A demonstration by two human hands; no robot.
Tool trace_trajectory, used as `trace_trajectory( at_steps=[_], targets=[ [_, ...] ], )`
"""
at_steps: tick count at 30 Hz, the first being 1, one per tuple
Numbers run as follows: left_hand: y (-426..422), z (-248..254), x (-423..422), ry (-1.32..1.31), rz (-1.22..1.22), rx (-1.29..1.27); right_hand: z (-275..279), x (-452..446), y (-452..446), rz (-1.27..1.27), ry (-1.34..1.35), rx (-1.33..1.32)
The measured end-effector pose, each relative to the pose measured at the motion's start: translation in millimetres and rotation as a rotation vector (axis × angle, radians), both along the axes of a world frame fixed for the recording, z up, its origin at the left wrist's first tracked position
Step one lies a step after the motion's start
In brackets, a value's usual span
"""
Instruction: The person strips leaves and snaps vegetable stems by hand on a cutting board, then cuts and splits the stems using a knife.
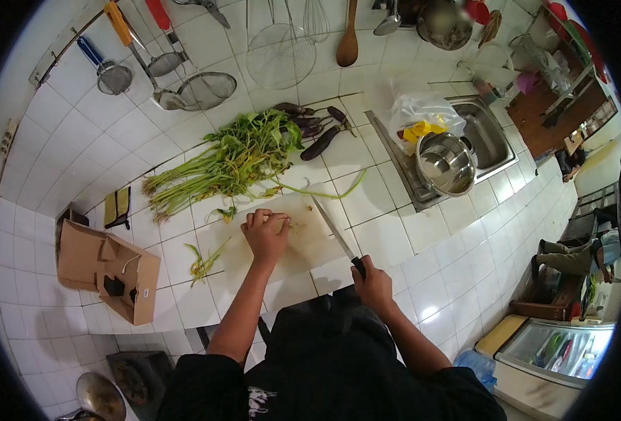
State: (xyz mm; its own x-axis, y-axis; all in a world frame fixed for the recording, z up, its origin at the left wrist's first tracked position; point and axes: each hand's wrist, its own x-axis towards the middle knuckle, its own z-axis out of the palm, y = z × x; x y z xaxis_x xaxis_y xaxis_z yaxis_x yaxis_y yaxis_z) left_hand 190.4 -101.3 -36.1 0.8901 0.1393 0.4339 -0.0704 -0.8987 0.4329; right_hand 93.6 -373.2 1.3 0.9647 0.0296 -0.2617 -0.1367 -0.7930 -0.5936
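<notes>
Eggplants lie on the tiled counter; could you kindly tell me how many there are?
5 that I can make out: one large eggplant in front, another eggplant at upper right, and three bunched eggplants beside the leafy greens. More may hide under the leaves.

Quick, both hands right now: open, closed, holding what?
Left hand: curled over the cutting board; whether it holds anything cannot be told.
Right hand: closed, holding the knife.

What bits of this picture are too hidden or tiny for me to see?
All in the head view:
What's under the left hand: its own fingers hide it.
The end of the knife handle: covered by the right hand.
The wooden spoon: its top is cut off by the upper edge.
The fridge contents: too small to name.
</notes>
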Motion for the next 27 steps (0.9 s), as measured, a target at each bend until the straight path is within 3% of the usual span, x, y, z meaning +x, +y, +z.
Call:
trace_trajectory(
  at_steps=[4, 7, 11, 14, 20, 23, 27],
  targets=[
    [-11, 2, 21, -0.012, -0.082, 0.007, 5, 2, -2, -0.025, -0.017, 0.028],
    [-32, -6, 42, 0.203, -0.117, 0.098, 0, 3, -3, -0.033, -0.057, 0.031],
    [-41, -33, 55, 0.261, -0.126, 0.236, 3, 9, -6, -0.024, -0.034, 0.048],
    [-32, -28, 48, 0.191, -0.145, 0.16, 5, 11, -10, -0.02, -0.039, 0.06],
    [-1, -7, 24, 0.389, -0.258, 0.079, 0, 22, -26, -0.032, -0.017, 0.076],
    [-13, 17, 36, 0.383, -0.202, 0.051, -7, 20, -31, -0.034, -0.003, 0.106],
    [-32, 6, 70, 0.335, -0.096, 0.039, -7, 28, -36, 0.005, -0.01, 0.127]
  ],
)
